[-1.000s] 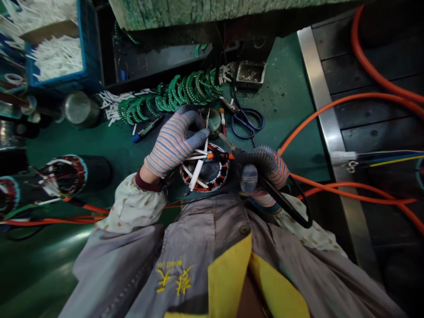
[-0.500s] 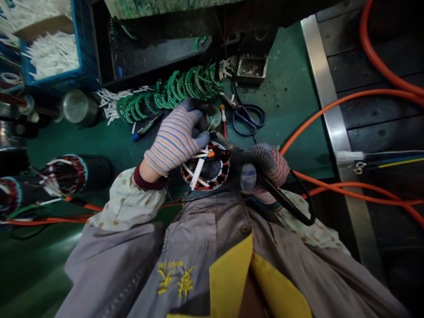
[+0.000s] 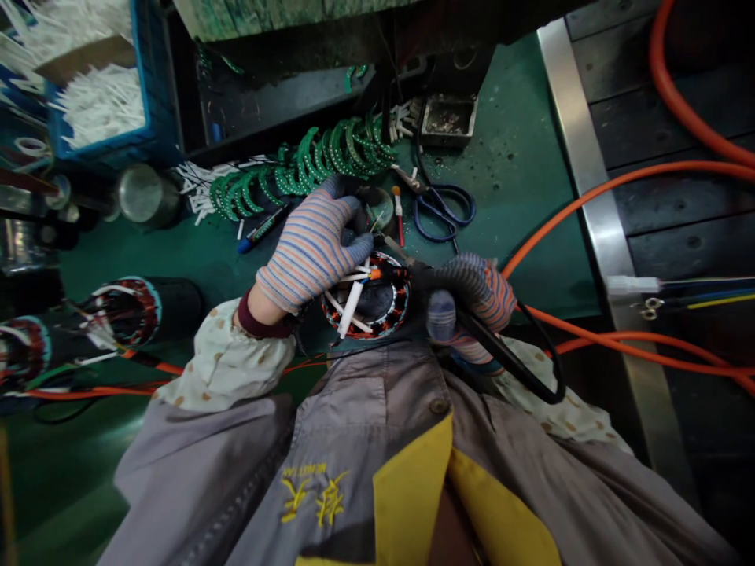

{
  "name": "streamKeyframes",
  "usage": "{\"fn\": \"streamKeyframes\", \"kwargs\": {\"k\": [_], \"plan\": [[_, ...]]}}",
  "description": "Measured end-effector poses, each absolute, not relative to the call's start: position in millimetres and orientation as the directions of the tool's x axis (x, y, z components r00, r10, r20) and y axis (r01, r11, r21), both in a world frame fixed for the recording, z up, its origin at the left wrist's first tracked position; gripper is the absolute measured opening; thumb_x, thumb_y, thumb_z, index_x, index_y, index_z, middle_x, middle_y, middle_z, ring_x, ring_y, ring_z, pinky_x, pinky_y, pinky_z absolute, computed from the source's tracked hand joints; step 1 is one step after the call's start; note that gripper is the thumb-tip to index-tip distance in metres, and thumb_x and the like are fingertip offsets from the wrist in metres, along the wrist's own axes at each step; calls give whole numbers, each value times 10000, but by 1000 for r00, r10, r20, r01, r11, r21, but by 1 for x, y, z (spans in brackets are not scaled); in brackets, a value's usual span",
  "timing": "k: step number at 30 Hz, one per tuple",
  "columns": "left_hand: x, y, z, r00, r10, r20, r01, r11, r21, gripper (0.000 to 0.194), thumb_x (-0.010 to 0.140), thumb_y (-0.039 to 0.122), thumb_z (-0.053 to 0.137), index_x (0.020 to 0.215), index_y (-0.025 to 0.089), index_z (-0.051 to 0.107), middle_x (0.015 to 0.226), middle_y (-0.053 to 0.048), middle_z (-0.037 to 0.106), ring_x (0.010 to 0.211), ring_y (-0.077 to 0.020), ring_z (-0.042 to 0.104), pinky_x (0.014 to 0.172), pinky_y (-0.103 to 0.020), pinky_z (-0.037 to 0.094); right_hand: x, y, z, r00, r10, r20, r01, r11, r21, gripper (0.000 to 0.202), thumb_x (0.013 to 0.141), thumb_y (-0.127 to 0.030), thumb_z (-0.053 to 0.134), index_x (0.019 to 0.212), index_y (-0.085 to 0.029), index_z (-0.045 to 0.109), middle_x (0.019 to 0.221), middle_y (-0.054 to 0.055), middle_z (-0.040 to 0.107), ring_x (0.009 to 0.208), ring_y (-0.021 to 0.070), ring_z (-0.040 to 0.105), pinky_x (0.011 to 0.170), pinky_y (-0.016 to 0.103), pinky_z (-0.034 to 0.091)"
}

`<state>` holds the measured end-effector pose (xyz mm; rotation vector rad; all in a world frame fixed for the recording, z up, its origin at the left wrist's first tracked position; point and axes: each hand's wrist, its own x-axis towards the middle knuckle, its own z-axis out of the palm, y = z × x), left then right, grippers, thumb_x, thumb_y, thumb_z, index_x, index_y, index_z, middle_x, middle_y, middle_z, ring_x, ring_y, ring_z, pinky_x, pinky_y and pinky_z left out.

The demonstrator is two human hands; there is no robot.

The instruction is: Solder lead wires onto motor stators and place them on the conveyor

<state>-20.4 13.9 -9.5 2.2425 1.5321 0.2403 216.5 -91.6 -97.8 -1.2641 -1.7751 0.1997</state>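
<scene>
Stator (image 3: 402, 306), white tubes (image 3: 352, 302) across it, sits between the left hand (image 3: 312, 251), curled (I can't tell from here whether it pinches anything), and the right hand (image 3: 475, 291), which clasps a black tool (image 3: 430, 277), tip aimed leftward.

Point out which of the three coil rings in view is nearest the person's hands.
The rightmost ring, between the left hand and the right hand. The middle ring and the leftmost ring sit off left, apart from both hands.
</scene>
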Motion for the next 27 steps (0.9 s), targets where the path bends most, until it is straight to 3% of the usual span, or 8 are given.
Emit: {"fn": "streamKeyframes", "kwargs": {"k": [6,9,12,15,18,22,25,27], "plan": [[-21,12,-15,380,924,-41,840,-326,433,136,982,316,828,979,239,716,1223,-134,728,1180,-377,744,1133,-557,671,209,-90,-95,147,695,703,660,461,-594,242,1090,-320,612,1012,-288,839,841,36,769,773,267,766,732,406,586],[-12,9,-11,342,937,-64,870,-290,398,79,1020,270,789,1037,198,759,1247,-148,738,1193,-365,753,1155,-536,654,207,-82,-88,158,689,708,631,481,-609,215,1112,-288,608,1006,-278,794,854,11,791,754,240,758,715,386,566],[-1,5,-5,341,931,-131,900,-283,330,136,1045,217,770,1132,123,815,1254,-187,767,1237,-396,775,1202,-552,642,211,-69,-79,45,760,648,607,494,-622,253,1141,-313,600,1138,-278,850,970,43,831,875,273,772,802,435,597],[5,1,-1,386,909,-160,891,-323,319,225,1070,216,780,1214,60,854,1274,-216,800,1282,-412,803,1223,-524,652,218,-49,-76,-225,838,497,684,499,-532,405,1135,-359,578,1347,-258,908,1063,121,827,985,336,753,859,507,578],[5,-2,-1,407,908,-98,873,-355,334,221,1111,250,793,1185,65,888,1261,-197,831,1237,-352,836,1154,-415,683,224,-29,-82,-359,825,436,733,538,-416,441,1080,-392,619,1366,-242,919,991,149,777,883,353,709,784,526,519],[5,-3,-1,411,911,-39,861,-374,344,189,1136,294,799,1131,143,911,1213,-164,871,1167,-306,850,1077,-357,701,234,-17,-92,-310,807,503,726,543,-422,297,1005,-416,712,1220,-402,916,883,143,703,767,434,672,658,599,440],[6,-3,2,451,889,-78,852,-402,336,217,1158,327,776,1198,173,923,1268,-173,882,1170,-296,853,1093,-355,711,240,-18,-92,-366,799,476,690,577,-438,352,983,-402,739,1281,-518,884,834,122,648,733,481,656,624,630,402],[7,-3,6,462,881,-104,857,-414,306,261,1181,326,746,1296,171,922,1373,-171,873,1235,-270,847,1139,-315,691,242,-20,-90,-368,793,485,692,582,-427,384,966,-399,740,1296,-530,886,772,111,604,671,476,615,605,628,377]]}}
